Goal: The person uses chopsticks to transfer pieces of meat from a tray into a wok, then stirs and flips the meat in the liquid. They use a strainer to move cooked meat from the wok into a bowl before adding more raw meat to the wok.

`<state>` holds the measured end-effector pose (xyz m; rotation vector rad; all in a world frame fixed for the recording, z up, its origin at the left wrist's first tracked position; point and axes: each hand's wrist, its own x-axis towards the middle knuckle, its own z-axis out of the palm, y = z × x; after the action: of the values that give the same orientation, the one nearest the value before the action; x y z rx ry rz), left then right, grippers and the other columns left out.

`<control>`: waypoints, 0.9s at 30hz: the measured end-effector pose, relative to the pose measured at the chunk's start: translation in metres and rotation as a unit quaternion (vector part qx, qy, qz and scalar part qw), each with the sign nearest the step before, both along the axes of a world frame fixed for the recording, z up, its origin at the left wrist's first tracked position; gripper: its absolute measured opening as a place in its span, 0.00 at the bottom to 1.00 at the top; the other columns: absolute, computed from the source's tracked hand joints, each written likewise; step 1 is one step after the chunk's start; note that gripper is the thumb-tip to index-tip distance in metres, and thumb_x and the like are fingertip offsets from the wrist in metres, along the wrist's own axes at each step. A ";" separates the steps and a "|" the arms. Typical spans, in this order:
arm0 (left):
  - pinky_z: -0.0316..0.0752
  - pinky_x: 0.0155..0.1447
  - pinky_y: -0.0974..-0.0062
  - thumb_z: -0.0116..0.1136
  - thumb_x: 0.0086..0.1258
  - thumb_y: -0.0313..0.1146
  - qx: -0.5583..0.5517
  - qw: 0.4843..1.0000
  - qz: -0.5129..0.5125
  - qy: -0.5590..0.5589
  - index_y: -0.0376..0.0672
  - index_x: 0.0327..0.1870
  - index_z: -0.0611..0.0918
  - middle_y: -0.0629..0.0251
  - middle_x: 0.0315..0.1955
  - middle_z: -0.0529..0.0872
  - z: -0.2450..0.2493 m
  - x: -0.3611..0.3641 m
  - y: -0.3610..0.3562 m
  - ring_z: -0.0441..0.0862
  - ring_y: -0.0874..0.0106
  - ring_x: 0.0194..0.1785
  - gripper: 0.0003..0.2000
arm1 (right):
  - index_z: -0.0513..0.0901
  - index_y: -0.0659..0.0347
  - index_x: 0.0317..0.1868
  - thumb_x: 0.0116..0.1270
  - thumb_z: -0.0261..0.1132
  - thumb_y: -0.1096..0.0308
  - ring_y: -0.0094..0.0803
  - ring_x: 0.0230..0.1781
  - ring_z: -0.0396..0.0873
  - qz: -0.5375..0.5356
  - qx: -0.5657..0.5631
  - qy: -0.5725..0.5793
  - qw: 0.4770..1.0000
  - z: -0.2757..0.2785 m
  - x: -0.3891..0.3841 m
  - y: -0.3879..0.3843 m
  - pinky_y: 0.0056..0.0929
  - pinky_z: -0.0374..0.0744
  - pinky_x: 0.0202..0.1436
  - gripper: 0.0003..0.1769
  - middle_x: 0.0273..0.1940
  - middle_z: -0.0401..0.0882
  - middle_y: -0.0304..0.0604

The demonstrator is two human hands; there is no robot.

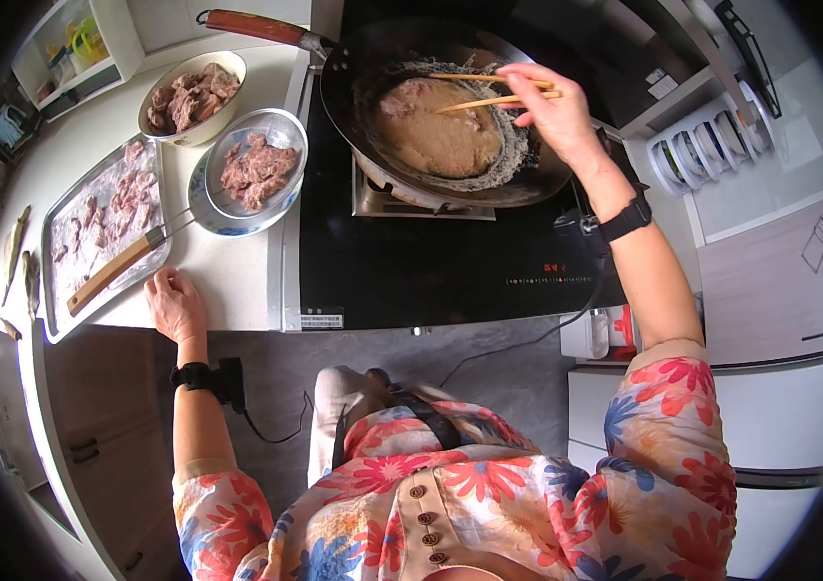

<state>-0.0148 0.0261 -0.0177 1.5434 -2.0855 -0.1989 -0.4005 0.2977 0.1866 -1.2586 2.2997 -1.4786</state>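
My right hand holds a pair of wooden chopsticks above the wok. Their tips reach into bubbling, foamy oil, where pieces of meat lie partly under the surface. My left hand rests at the counter's front edge, fingers curled, with nothing visible in them. Close by it is the wooden handle of a strainer. The strainer's mesh bowl holds meat and sits over a blue-and-white bowl. Left of that, a metal tray carries raw, coated meat pieces.
A cream bowl full of browned meat stands at the back of the counter. The wok's long handle points back left. Black cooktop glass spans the front. Plates in a white rack stand at the right. A cable hangs below the cooktop.
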 end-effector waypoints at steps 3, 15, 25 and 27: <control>0.70 0.43 0.61 0.48 0.62 0.34 -0.005 1.000 -0.006 0.001 0.47 0.35 0.77 0.61 0.37 0.75 -0.003 0.001 -0.002 0.74 0.59 0.42 0.06 | 0.83 0.56 0.40 0.63 0.62 0.64 0.20 0.26 0.78 -0.005 -0.005 0.094 0.996 -0.015 0.006 -0.013 0.17 0.77 0.26 0.09 0.29 0.81 0.35; 0.70 0.42 0.62 0.48 0.61 0.33 -0.014 1.000 -0.003 0.000 0.48 0.35 0.77 0.62 0.36 0.76 -0.003 0.002 -0.002 0.75 0.59 0.42 0.05 | 0.73 0.71 0.42 0.67 0.56 0.63 0.36 0.30 0.83 -0.126 -0.181 -0.156 0.963 -0.006 -0.022 0.012 0.22 0.81 0.29 0.15 0.36 0.79 0.49; 0.70 0.44 0.63 0.49 0.61 0.34 0.003 1.000 0.004 -0.007 0.46 0.36 0.78 0.60 0.38 0.76 0.002 0.000 0.000 0.75 0.59 0.43 0.07 | 0.71 0.69 0.43 0.68 0.55 0.64 0.42 0.32 0.83 -0.148 -0.156 -0.222 0.951 0.001 -0.024 0.036 0.26 0.81 0.30 0.14 0.37 0.78 0.50; 0.70 0.44 0.63 0.49 0.61 0.34 0.003 1.000 0.003 -0.004 0.47 0.36 0.78 0.60 0.38 0.76 0.002 0.000 0.001 0.75 0.59 0.43 0.07 | 0.71 0.69 0.43 0.68 0.55 0.64 0.40 0.32 0.83 -0.158 -0.149 -0.204 0.955 0.004 -0.019 0.034 0.24 0.80 0.29 0.14 0.38 0.78 0.50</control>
<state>-0.0146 0.0267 -0.0158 1.5554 -2.0891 -0.1963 -0.4199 0.3314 0.1908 -0.5625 2.1165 -2.0256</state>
